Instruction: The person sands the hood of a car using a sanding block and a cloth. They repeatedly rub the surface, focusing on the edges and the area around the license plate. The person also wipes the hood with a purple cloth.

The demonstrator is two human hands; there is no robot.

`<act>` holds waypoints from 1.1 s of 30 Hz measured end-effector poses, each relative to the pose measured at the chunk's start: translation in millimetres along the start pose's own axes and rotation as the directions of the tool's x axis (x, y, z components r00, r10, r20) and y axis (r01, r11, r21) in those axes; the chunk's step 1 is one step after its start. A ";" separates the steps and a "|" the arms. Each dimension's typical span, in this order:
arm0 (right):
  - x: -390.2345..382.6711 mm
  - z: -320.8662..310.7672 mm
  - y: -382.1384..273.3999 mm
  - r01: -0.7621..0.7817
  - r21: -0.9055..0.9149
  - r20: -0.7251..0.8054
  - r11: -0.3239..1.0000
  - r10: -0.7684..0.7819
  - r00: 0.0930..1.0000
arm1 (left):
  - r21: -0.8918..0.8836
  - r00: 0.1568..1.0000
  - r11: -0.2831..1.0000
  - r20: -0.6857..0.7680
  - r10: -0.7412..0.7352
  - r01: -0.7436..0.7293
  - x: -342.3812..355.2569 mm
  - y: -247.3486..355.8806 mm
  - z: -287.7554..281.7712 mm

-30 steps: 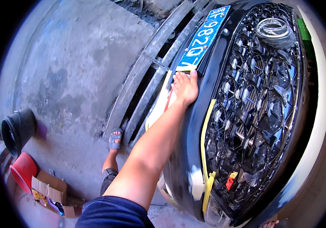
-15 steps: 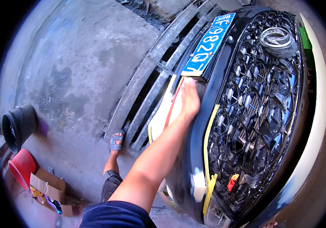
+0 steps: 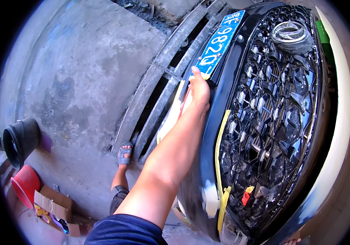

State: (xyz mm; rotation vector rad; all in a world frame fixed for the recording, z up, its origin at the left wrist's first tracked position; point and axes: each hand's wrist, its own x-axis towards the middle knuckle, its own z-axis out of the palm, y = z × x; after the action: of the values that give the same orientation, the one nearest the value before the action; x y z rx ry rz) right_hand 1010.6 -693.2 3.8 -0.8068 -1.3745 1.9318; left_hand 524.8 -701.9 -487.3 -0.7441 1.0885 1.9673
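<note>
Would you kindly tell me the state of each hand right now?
Left hand: at the lower end of the plate; open or closed cannot be told.
Right hand: cannot be told; skin at the lower edge may be it.

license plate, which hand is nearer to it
Left. The left hand is at the near end of the license plate, its thumb overlapping the corner in view. The right hand seems far off, with only what look like its fingers at the lower edge.

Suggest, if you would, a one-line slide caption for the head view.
A left hand at the near end of a blue licence plate on a dark bumper.
</note>
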 end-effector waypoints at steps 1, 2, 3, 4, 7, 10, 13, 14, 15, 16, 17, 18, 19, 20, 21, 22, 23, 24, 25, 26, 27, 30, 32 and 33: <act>-1.4 0.5 -0.7 0.001 0.000 -0.002 1.000 -0.001 1.000 | 0.005 1.000 1.000 0.010 -0.004 0.004 -5.4 0.9 4.1; -1.9 0.3 -2.0 0.003 0.002 0.001 1.000 -0.003 1.000 | 0.011 1.000 1.000 0.019 -0.008 0.007 -10.9 2.1 7.0; -3.3 0.6 -2.4 0.000 0.000 0.003 1.000 0.000 1.000 | 0.016 1.000 1.000 0.028 -0.011 0.010 -16.8 3.6 9.0; -3.2 0.7 -2.5 0.001 0.004 0.008 1.000 -0.001 1.000 | 0.019 0.999 1.000 0.036 -0.009 0.009 -20.3 5.8 10.4; -2.9 2.2 -4.2 -0.002 0.007 0.027 1.000 0.001 1.000 | 0.000 0.997 1.000 0.079 0.020 -0.020 -34.3 10.5 14.7; -4.2 4.7 -8.0 -0.003 0.009 0.046 1.000 0.003 0.999 | -0.001 0.992 0.999 0.119 0.034 -0.034 -52.1 15.4 21.9; -3.4 7.7 -13.7 -0.015 0.007 0.073 1.000 0.015 0.997 | 0.031 0.995 0.999 0.100 0.028 -0.031 -70.1 26.9 24.3; -0.1 8.3 -13.1 -0.017 0.010 0.087 1.000 0.016 0.996 | 0.048 0.997 0.999 0.080 0.022 -0.026 -74.4 32.3 22.9; 2.8 9.2 -12.2 -0.027 0.014 0.102 1.000 0.026 0.994 | -0.013 0.993 0.999 0.118 0.030 -0.029 -78.6 37.8 16.3; 6.7 10.3 -10.8 -0.037 0.019 0.119 0.999 0.034 0.992 | -0.075 0.987 0.997 0.155 0.046 -0.034 -81.3 41.7 9.8; -2.8 13.4 -15.4 -0.027 0.005 0.106 1.000 0.027 0.994 | -0.177 0.963 0.984 0.268 0.030 0.019 -97.7 43.2 9.5; -12.2 15.3 -18.9 -0.019 -0.002 0.097 1.000 0.019 0.995 | -0.267 0.927 0.960 0.376 0.018 0.089 -111.7 46.5 8.2; -19.5 19.1 -23.9 -0.010 -0.012 0.087 1.000 0.011 0.996 | -0.354 0.900 0.911 0.433 -0.039 0.210 -121.9 47.8 -1.3; -13.6 18.4 -19.9 -0.021 -0.006 0.095 1.000 0.022 0.995 | -0.409 0.938 0.901 0.348 0.011 0.142 -137.2 61.9 -14.2; -7.9 17.2 -16.9 -0.036 0.001 0.104 0.999 0.036 0.994 | -0.457 0.964 0.887 0.260 0.055 0.073 -150.8 75.8 -25.5; -24.9 25.7 -26.7 -0.012 -0.017 0.096 1.000 0.013 0.995 | -0.535 0.943 0.829 0.331 0.025 0.166 -155.9 73.3 -34.9; -29.0 29.2 -28.8 -0.005 -0.027 0.091 1.000 0.007 0.996 | -0.602 0.925 0.761 0.379 0.007 0.241 -155.1 70.1 -48.1; -9.9 24.1 -18.7 -0.037 -0.009 0.116 0.999 0.038 0.993 | -0.637 0.942 0.732 0.336 -0.017 0.240 -151.2 74.5 -67.8; -10.3 23.8 -18.9 -0.038 -0.007 0.118 0.999 0.039 0.992 | -0.637 0.936 0.728 0.353 -0.019 0.255 -150.9 71.9 -73.9; -10.9 23.0 -19.3 -0.039 -0.007 0.119 0.999 0.040 0.992 | -0.635 0.928 0.723 0.371 -0.023 0.271 -150.3 69.0 -77.9; -12.1 21.9 -20.4 -0.035 -0.005 0.117 0.999 0.036 0.992 | -0.633 0.921 0.718 0.389 -0.027 0.289 -148.3 66.0 -81.0; -15.9 19.0 -23.5 -0.034 -0.010 0.111 0.999 0.035 0.993 | -0.658 0.923 0.713 0.383 0.037 0.245 -142.1 59.1 -87.4; -19.7 17.9 -26.6 -0.035 -0.005 0.103 0.999 0.035 0.994 | -0.670 0.942 0.716 0.333 0.051 0.198 -143.8 57.6 -86.5; -18.3 15.3 -25.7 -0.035 -0.006 0.104 0.999 0.036 0.994 | -0.622 0.948 0.763 0.315 0.041 0.174 -141.1 53.3 -89.3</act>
State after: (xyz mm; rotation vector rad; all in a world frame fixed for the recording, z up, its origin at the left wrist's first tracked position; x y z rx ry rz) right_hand 1013.6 -709.5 34.7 -0.7465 -1.4351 2.0237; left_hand 569.0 -845.7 -397.4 -0.7613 0.1594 2.3120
